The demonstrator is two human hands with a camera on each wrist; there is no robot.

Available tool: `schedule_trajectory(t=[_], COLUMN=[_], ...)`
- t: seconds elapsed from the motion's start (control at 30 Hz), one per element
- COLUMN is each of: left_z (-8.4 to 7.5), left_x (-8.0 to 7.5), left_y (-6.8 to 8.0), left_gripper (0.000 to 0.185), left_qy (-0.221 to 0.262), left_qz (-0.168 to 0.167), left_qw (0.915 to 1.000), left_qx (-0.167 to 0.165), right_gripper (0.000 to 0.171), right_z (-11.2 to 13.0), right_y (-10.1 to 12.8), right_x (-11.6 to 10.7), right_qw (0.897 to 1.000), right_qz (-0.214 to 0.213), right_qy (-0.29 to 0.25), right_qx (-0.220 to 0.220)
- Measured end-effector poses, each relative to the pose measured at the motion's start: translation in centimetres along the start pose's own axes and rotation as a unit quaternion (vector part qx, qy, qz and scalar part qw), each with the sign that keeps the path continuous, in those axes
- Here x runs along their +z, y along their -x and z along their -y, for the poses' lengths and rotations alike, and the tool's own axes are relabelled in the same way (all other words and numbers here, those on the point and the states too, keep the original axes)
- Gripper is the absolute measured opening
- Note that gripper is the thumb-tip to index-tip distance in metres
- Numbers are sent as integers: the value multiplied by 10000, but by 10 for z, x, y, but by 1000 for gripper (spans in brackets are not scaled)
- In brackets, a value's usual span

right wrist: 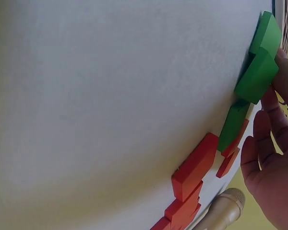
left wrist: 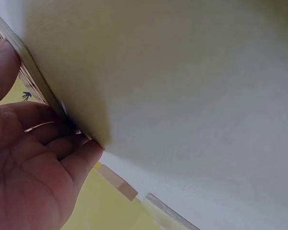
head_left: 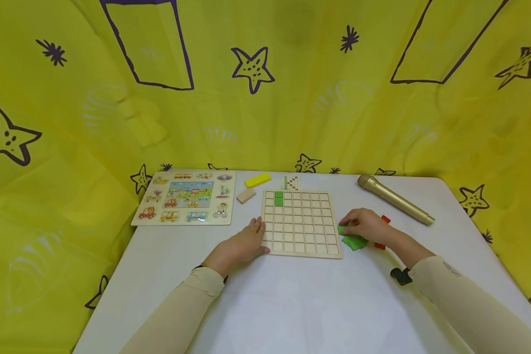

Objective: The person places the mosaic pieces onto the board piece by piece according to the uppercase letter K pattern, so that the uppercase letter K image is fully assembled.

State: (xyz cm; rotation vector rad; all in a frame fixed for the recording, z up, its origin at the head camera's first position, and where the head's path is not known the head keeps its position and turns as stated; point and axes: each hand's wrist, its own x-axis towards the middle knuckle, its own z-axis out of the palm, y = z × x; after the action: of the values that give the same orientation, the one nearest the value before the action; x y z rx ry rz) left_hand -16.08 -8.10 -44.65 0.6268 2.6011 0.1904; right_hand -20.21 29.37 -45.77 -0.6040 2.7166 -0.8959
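Note:
A square wooden grid board (head_left: 300,223) lies on the table, with two green tiles (head_left: 279,198) in cells near its back left. The left hand (head_left: 246,242) rests at the board's left edge, thumb by the front corner and fingers along the side. In the left wrist view, the left hand's fingertips touch the board's rim (left wrist: 36,72). Right of the board, the right hand (head_left: 368,226) pinches a green tile (head_left: 341,229) between thumb and finger. More green tiles (head_left: 355,242) lie loosely under that hand. Red tiles (right wrist: 196,165) lie beside them, partly hidden by the arm in the head view.
A picture puzzle board (head_left: 185,198) lies at the left. Behind the grid board are a yellow block (head_left: 258,180), a plain wooden block (head_left: 246,195) and a small pattern card (head_left: 291,183). A gold microphone (head_left: 395,199) lies at the back right, before a yellow curtain (head_left: 292,123).

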Motion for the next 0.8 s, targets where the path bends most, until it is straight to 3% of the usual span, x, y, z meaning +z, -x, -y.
schedule_trajectory(t=[0.3, 0.53, 0.8], left_z=[-1, -1, 0], left_x=[-2, -3, -2], left_y=[1, 3, 3], left_gripper=[83, 83, 82], left_qy=[96, 30, 15], left_qz=[-24, -53, -61], left_qw=[10000, 10000, 9999], left_qx=[14, 63, 78], right_gripper=[16, 13, 12], right_z=[4, 5, 15], right_y=[1, 2, -17], right_x=[-2, -9, -19], right_qw=[9999, 9985, 9980], right_qz=[23, 40, -110], right_qy=[41, -243, -142], right_qx=[161, 493, 607])
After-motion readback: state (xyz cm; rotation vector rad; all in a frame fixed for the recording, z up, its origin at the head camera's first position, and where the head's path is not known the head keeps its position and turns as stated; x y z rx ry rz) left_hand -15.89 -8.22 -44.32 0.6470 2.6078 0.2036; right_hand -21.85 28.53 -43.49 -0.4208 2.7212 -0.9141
